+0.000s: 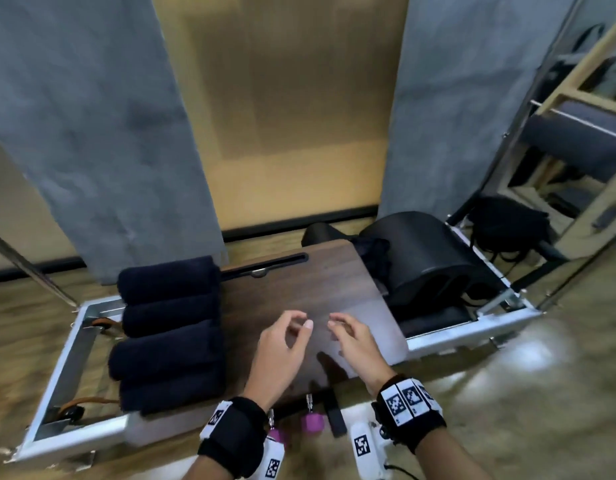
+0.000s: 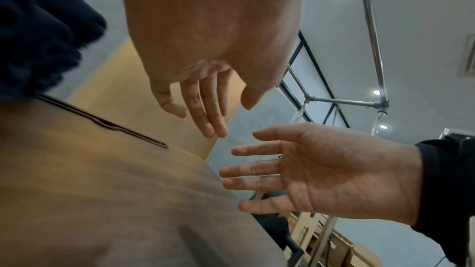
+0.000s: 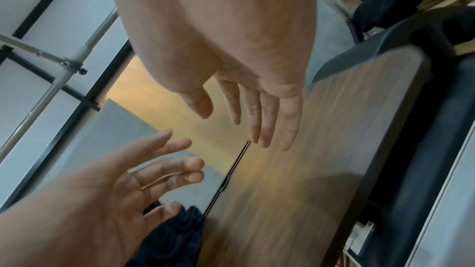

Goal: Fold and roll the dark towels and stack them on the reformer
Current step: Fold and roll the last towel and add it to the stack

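Observation:
Several rolled dark towels lie side by side along the left end of a brown wooden board that rests on the reformer's metal frame. Both hands hover just above the board's near middle, close together and apart from the towels. My left hand and right hand hold nothing, their fingers relaxed and slightly bent. In the left wrist view the left hand faces the right hand, with the towels at upper left. In the right wrist view the right hand hangs over the board.
A black arc barrel stands on the reformer at the board's right end, with a crumpled dark cloth against it. Pink dumbbells lie on the floor near me. A black bag sits by the mirror at the right.

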`<state>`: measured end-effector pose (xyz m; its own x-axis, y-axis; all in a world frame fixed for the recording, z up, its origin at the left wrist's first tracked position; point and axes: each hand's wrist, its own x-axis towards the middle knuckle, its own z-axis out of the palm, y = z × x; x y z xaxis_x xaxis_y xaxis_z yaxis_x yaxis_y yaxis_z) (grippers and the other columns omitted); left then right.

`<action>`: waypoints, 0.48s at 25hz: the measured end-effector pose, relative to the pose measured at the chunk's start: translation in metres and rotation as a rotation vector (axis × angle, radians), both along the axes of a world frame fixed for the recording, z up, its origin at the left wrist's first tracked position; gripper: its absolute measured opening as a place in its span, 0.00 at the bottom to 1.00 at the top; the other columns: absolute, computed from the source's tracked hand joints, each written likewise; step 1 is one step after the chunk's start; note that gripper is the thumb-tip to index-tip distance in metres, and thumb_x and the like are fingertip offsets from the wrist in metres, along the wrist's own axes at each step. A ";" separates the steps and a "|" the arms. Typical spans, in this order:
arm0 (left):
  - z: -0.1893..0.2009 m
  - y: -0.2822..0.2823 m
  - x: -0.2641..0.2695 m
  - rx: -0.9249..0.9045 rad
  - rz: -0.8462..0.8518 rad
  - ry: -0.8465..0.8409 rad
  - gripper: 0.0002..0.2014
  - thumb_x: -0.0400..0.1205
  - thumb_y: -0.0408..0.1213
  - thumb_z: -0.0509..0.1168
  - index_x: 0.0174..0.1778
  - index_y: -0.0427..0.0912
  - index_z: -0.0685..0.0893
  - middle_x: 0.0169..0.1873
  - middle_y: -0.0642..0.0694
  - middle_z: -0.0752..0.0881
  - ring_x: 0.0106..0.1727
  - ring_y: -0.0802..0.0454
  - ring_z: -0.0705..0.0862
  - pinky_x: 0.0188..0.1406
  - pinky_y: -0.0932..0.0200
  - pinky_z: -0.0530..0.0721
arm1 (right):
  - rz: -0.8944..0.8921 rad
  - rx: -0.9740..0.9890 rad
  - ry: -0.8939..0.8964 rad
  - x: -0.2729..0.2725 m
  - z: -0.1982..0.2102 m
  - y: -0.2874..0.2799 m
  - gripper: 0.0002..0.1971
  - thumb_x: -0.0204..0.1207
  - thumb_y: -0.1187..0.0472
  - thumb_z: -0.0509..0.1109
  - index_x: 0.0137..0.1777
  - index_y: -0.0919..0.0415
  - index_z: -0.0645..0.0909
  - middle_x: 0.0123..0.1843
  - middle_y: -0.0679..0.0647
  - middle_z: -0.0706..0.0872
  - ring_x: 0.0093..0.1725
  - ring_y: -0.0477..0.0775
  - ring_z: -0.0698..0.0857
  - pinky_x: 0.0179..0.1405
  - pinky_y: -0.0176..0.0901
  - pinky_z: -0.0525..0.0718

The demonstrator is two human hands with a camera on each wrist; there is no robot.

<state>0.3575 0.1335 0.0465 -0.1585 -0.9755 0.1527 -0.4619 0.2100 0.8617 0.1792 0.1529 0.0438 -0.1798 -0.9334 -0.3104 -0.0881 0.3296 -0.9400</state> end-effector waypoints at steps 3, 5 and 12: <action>-0.008 0.001 -0.074 0.115 -0.112 -0.013 0.04 0.88 0.52 0.69 0.55 0.60 0.87 0.43 0.58 0.92 0.50 0.60 0.90 0.57 0.51 0.87 | -0.058 0.017 -0.033 -0.071 0.002 0.013 0.10 0.89 0.59 0.67 0.66 0.53 0.85 0.59 0.55 0.91 0.54 0.49 0.90 0.51 0.37 0.87; -0.009 0.004 -0.130 0.156 -0.175 -0.014 0.03 0.89 0.49 0.69 0.54 0.59 0.88 0.42 0.57 0.93 0.49 0.60 0.90 0.54 0.55 0.86 | -0.104 0.031 -0.075 -0.124 0.002 0.025 0.09 0.89 0.61 0.67 0.64 0.57 0.85 0.55 0.61 0.93 0.45 0.49 0.90 0.36 0.32 0.83; -0.018 0.018 -0.285 0.277 -0.293 -0.010 0.03 0.90 0.43 0.69 0.54 0.53 0.88 0.40 0.50 0.93 0.46 0.56 0.92 0.54 0.56 0.88 | -0.206 0.093 -0.115 -0.275 -0.015 0.061 0.10 0.89 0.57 0.68 0.60 0.62 0.87 0.51 0.65 0.94 0.40 0.57 0.91 0.37 0.42 0.81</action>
<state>0.0720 0.1515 0.0282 -0.4359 -0.8929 -0.1126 -0.4259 0.0945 0.8998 -0.0955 0.2139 0.0285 -0.3215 -0.8474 -0.4226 0.0960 0.4149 -0.9048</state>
